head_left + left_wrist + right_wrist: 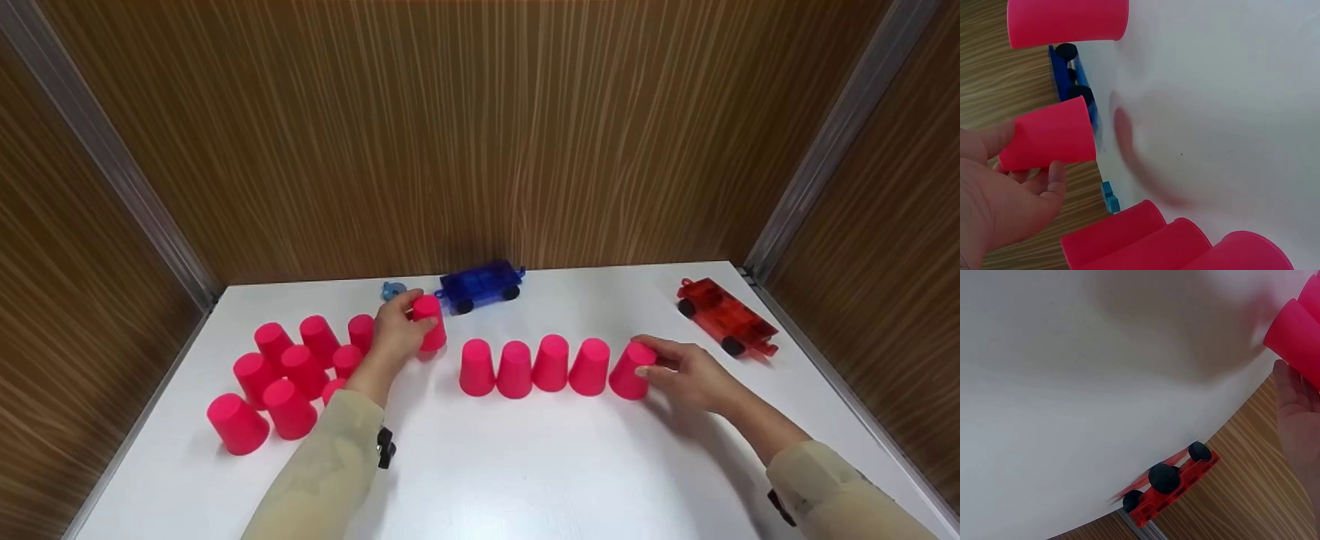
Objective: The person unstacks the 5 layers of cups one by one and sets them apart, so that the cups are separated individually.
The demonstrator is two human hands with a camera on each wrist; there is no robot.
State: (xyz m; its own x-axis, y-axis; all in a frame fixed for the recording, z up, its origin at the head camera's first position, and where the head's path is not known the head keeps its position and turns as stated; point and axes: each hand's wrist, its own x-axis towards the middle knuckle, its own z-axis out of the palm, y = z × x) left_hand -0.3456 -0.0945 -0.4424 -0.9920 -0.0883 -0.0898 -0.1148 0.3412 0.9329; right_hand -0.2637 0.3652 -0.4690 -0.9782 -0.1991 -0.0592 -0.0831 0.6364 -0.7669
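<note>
My left hand point(397, 330) grips an upside-down pink cup point(430, 322) between thumb and fingers, left of a row of similar cups. In the left wrist view, this cup point(1050, 135) hangs just above the white tabletop, its rim facing down. At the right end of the row, my right hand point(694, 379) holds the last cup point(630, 373), thumb on the near side and fingers behind. That cup leans slightly in the head view. Several more upside-down cups point(551, 364) make up the row to its left. The right wrist view catches the hand point(1300, 422) at the cup's side.
Several loose pink cups point(289, 409) stand in a group at the left, partly hidden by my left forearm. A blue toy wagon point(480, 286) and a small light-blue piece point(393, 290) lie near the back panel. A red toy wagon point(726, 316) sits at the back right.
</note>
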